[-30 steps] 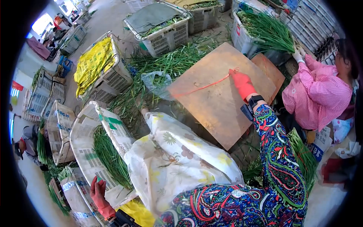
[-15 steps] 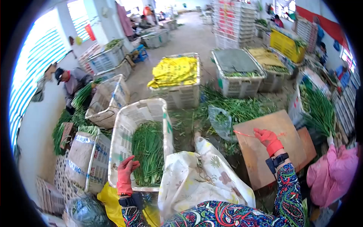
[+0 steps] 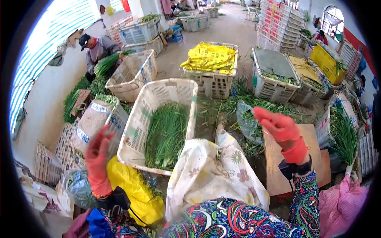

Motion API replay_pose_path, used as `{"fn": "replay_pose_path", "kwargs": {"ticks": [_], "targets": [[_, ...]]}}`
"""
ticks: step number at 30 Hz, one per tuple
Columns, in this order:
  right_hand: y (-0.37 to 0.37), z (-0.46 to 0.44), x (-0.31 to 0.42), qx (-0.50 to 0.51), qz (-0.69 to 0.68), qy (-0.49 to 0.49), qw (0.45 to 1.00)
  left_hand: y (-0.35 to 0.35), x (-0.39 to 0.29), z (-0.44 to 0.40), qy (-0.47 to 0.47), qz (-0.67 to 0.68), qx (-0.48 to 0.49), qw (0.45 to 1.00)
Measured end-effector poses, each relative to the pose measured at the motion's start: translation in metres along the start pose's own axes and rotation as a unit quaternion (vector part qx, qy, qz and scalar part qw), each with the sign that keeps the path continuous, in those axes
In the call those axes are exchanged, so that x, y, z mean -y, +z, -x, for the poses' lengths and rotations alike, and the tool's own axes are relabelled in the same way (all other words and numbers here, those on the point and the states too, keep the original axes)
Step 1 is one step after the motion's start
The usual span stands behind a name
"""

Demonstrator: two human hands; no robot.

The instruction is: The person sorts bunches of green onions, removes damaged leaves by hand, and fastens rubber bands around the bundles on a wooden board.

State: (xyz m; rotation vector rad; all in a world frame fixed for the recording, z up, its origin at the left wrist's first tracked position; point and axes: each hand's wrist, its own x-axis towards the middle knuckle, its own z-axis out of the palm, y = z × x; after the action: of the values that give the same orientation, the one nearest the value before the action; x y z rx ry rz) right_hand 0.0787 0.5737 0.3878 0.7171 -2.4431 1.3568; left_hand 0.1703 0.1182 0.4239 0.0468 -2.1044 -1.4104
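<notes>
My left hand (image 3: 99, 160), in a red glove, is raised above the yellow sack (image 3: 133, 190). Its fingers are loosely bent and apart, blurred, with nothing visible in them. On the right, my right hand (image 3: 282, 135), also gloved in red, hovers over the upper edge of a flat brown board (image 3: 291, 170). The fingers point left and are pressed together; whatever they hold, if anything, cannot be made out. Between the hands, a white plastic crate (image 3: 192, 115) holds long green chive-like stalks (image 3: 166, 135). A flower-printed apron (image 3: 206, 170) covers my lap.
Loose greens (image 3: 254, 103) and a clear plastic bag (image 3: 248, 119) lie on the floor ahead. A crate topped with yellow sacking (image 3: 210, 57) stands beyond. Another person (image 3: 99, 49) handles greens at left. At right, a pink sleeve (image 3: 341, 202) reaches toward a bunch of greens (image 3: 344, 135).
Both hands have risen; the left has moved away from the crate's near corner and the right off the board. The red string near my right hand no longer shows. The view has shifted.
</notes>
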Motion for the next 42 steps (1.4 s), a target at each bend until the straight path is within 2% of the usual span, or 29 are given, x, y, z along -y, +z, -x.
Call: {"fn": "replay_pose_path", "kwargs": {"ticks": [2, 4, 5, 6, 7, 8, 9, 12, 17, 24, 28, 31, 33, 35, 38, 42], "targets": [[-0.007, -0.004, 0.064, -0.017, -0.045, -0.023, 0.999, 0.002, -0.056, 0.003, 0.091, -0.072, -0.009, 0.993], [-0.022, 0.002, 0.111, -0.023, -0.045, -0.051, 0.997, -0.002, -0.092, 0.006, 0.320, -0.138, -0.028, 0.937], [-0.025, 0.006, 0.123, -0.064, -0.036, -0.079, 0.994, -0.005, -0.106, 0.008, 0.398, -0.167, -0.020, 0.902], [-0.038, 0.005, 0.133, -0.028, -0.002, -0.139, 0.990, -0.004, -0.114, 0.010, 0.445, -0.189, 0.004, 0.876], [-0.050, 0.003, 0.143, 0.007, 0.026, -0.200, 0.979, -0.001, -0.122, 0.012, 0.491, -0.207, 0.027, 0.846], [-0.084, -0.014, 0.151, 0.120, 0.076, -0.287, 0.947, 0.004, -0.127, 0.013, 0.521, -0.218, 0.057, 0.823], [-0.092, -0.021, 0.155, 0.170, 0.085, -0.311, 0.931, 0.011, -0.130, 0.013, 0.541, -0.223, 0.090, 0.806], [-0.084, -0.023, 0.159, 0.208, 0.103, -0.292, 0.928, 0.039, -0.127, 0.012, 0.563, -0.217, 0.190, 0.774], [-0.064, -0.022, 0.149, 0.223, 0.092, -0.234, 0.942, 0.071, -0.108, 0.010, 0.532, -0.180, 0.289, 0.775], [-0.057, -0.023, 0.145, 0.229, 0.031, -0.183, 0.955, 0.105, -0.075, 0.003, 0.417, -0.186, 0.346, 0.819], [-0.058, -0.022, 0.143, 0.225, -0.055, -0.119, 0.965, 0.130, -0.040, -0.005, 0.324, -0.209, 0.367, 0.846], [-0.061, -0.021, 0.136, 0.209, -0.180, -0.037, 0.961, 0.151, -0.011, -0.009, 0.261, -0.234, 0.380, 0.856], [-0.063, -0.020, 0.130, 0.190, -0.300, 0.029, 0.934, 0.162, 0.009, -0.013, 0.227, -0.252, 0.381, 0.861], [-0.065, -0.017, 0.126, 0.166, -0.424, 0.093, 0.885, 0.172, 0.029, -0.014, 0.199, -0.269, 0.383, 0.861], [-0.070, -0.015, 0.120, 0.137, -0.573, 0.162, 0.791, 0.184, 0.053, -0.017, 0.164, -0.287, 0.381, 0.863], [-0.075, -0.014, 0.121, 0.138, -0.697, 0.224, 0.667, 0.190, 0.074, -0.018, 0.131, -0.311, 0.373, 0.864]]}}
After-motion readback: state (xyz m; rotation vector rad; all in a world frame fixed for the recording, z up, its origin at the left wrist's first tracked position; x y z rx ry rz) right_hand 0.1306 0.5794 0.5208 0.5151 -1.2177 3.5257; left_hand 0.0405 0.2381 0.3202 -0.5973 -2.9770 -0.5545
